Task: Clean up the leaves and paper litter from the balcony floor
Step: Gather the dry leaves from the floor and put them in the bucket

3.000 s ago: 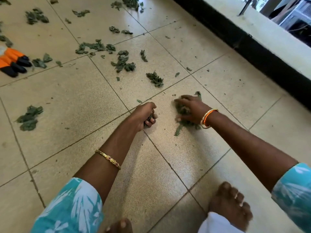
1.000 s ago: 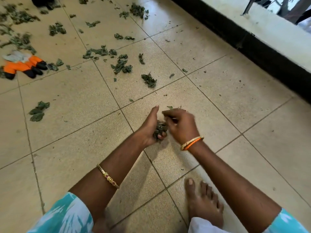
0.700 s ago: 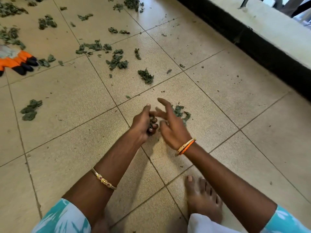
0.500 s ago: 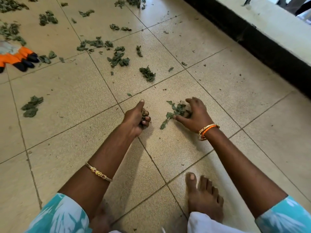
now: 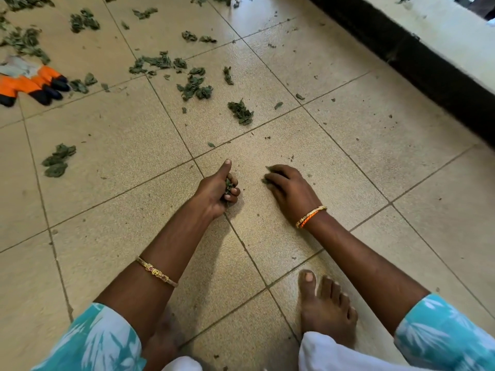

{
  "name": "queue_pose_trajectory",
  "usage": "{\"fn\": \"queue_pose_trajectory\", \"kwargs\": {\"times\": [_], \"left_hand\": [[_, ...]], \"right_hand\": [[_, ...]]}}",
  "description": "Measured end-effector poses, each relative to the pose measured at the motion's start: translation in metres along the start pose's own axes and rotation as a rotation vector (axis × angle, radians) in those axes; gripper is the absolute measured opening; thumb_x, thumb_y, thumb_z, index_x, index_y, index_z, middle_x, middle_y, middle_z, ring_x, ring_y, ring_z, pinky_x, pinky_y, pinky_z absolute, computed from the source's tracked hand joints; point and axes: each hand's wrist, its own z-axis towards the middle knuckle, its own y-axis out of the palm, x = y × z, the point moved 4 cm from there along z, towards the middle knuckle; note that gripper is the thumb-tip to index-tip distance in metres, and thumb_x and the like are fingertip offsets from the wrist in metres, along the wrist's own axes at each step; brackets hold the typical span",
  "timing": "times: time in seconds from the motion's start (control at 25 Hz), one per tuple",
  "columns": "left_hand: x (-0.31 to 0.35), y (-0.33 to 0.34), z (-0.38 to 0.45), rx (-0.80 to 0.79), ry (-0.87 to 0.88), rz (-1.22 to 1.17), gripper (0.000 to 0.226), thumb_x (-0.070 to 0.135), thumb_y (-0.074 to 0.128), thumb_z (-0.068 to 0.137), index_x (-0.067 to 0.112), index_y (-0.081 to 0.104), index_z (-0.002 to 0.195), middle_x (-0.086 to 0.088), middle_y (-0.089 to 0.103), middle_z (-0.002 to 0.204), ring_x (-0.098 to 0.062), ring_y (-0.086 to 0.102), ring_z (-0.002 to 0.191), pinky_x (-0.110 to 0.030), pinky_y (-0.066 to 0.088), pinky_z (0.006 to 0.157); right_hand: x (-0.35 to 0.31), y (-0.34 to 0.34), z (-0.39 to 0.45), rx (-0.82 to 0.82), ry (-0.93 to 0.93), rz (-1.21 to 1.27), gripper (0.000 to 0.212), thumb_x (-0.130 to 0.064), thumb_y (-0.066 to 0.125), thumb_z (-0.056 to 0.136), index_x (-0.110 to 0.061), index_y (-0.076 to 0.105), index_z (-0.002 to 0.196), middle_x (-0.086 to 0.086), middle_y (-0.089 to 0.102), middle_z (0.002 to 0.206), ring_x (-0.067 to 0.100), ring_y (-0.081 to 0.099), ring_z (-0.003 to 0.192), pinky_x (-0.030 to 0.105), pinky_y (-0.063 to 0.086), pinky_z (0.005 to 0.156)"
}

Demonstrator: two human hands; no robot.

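Dried green leaves lie scattered over the beige tiled balcony floor (image 5: pixel 361 162). My left hand (image 5: pixel 218 187) rests on the floor, thumb up, fingers curled round a wad of leaves (image 5: pixel 229 187). My right hand (image 5: pixel 290 187) lies palm down just to its right, fingers bent over a few leaves (image 5: pixel 267 174) that peek out at the fingertips. The nearest loose clump (image 5: pixel 241 112) sits on the tile beyond both hands. More clumps lie at the far middle (image 5: pixel 194 88) and at the left (image 5: pixel 57 160).
An orange and black work glove (image 5: pixel 32 85) lies at the far left among leaves. A low wall with a dark base (image 5: pixel 417 57) runs along the right. My bare right foot (image 5: pixel 325 306) is planted on the tile near me.
My right hand has swept the small leaf pile toward me and now covers it with its fingers. My left hand has stayed in place with its wad of leaves.
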Motion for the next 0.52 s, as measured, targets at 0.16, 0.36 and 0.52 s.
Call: {"fn": "queue_pose_trajectory", "kwargs": {"times": [0.16,0.36,0.52], "left_hand": [[-0.006,0.003,0.002,-0.027,-0.023,0.034,0.035,0.037,0.056,0.095,0.014,0.045,0.071,0.000,0.047,0.063,-0.007,0.041,0.041,-0.015,0.027,0.033],[-0.014,0.014,0.004,-0.072,-0.038,0.056,0.036,0.037,0.056,0.095,0.015,0.046,0.069,0.000,0.047,0.064,-0.007,0.042,0.040,-0.016,0.028,0.033],[-0.016,0.023,0.002,-0.116,-0.058,0.088,0.034,0.037,0.056,0.095,0.014,0.048,0.071,-0.001,0.049,0.064,-0.008,0.043,0.042,-0.015,0.028,0.033]], "right_hand": [[0.021,-0.019,-0.009,0.024,0.018,-0.050,0.017,-0.009,0.057,0.090,-0.007,0.068,0.103,0.011,0.064,0.111,0.029,0.058,0.105,0.045,0.052,0.083],[0.033,-0.025,-0.035,-0.058,0.159,-0.135,0.029,-0.013,0.053,0.094,-0.013,0.063,0.120,0.010,0.055,0.132,0.035,0.043,0.125,0.045,0.041,0.098],[0.024,-0.026,-0.048,0.063,0.081,-0.131,0.023,0.000,0.061,0.082,-0.007,0.071,0.102,0.013,0.069,0.105,0.037,0.060,0.092,0.038,0.052,0.073]]}}
